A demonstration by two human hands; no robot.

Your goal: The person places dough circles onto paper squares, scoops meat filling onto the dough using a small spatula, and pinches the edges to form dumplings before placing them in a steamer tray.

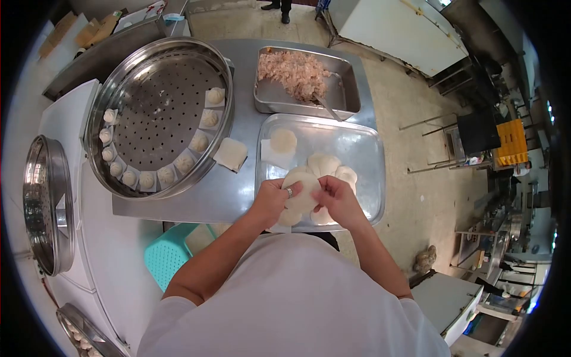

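Between my two hands, above the front of the metal tray, is a flat round dough wrapper. My left hand holds its left side, a ring on one finger. The fingers of my right hand pinch its right edge. More pale dough rounds lie on the tray beneath and beside my hands. One single round rests on white paper at the tray's back left. Behind the tray, a deep metal pan holds minced filling with a utensil in it.
A large perforated steamer at the left holds several pleated buns along its rim. A stack of paper squares sits beside it. Below the table's edge is a green basket. A person's legs show at the top.
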